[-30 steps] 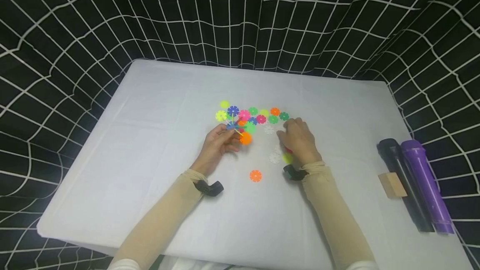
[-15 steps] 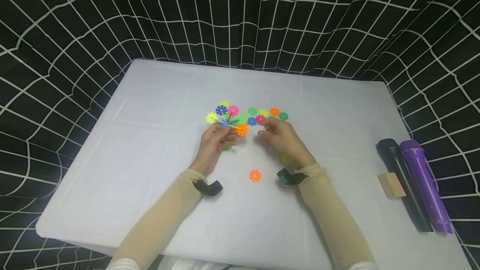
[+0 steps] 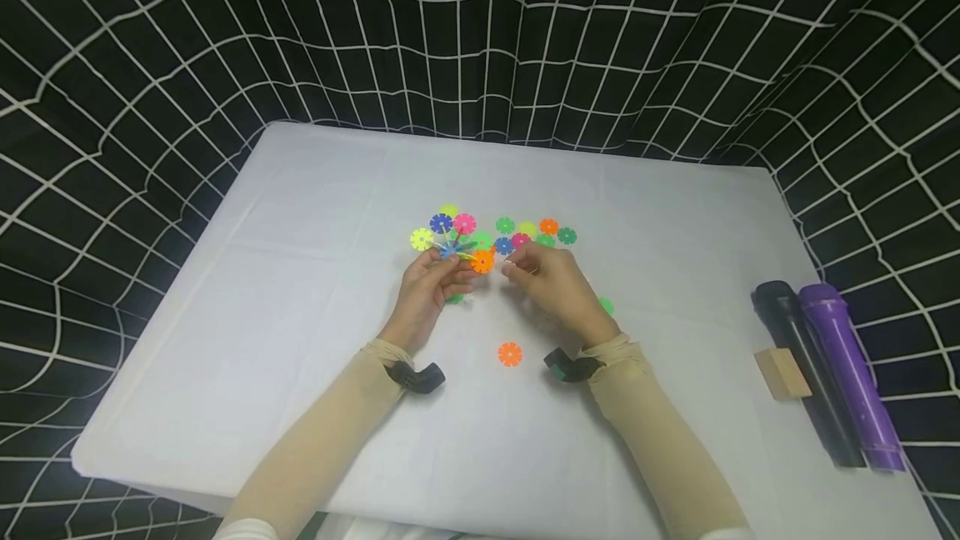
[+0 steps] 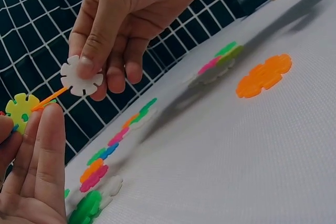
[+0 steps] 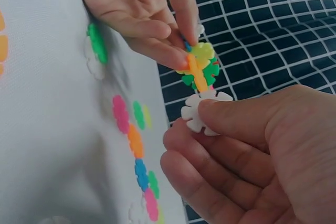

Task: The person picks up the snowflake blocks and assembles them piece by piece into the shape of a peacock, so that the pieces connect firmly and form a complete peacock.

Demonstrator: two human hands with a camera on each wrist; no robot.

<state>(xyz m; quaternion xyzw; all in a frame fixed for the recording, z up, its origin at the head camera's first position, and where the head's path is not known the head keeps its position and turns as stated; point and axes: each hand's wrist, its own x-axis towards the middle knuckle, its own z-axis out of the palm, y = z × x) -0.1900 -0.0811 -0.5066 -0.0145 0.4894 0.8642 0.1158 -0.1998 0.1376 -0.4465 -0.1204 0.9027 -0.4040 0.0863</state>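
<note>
My left hand (image 3: 426, 298) pinches a cluster of joined plastic snowflake discs by its blue centre disc (image 3: 449, 249). Yellow, dark blue, pink, green and orange discs fan out from that centre. Between the thumb and fingers of my right hand (image 3: 558, 286) is a white snowflake disc (image 4: 81, 83), notched round its rim. In the right wrist view, the white disc (image 5: 195, 113) meets the edge of the cluster's orange disc (image 5: 196, 72). The left wrist view also has the orange disc (image 4: 51, 98) edge-on, reaching the white one.
A loose orange disc (image 3: 510, 354) lies in front of the hands. Several coloured discs, including another orange disc (image 3: 550, 227), lie behind them on the white table (image 3: 300, 273). At right are a wooden block (image 3: 783, 373), a black tube (image 3: 813, 382) and a purple tube (image 3: 851, 373).
My right hand has come left from the discs at the right and now holds the white disc by the cluster. My left hand has turned the cluster and shifted it slightly left.
</note>
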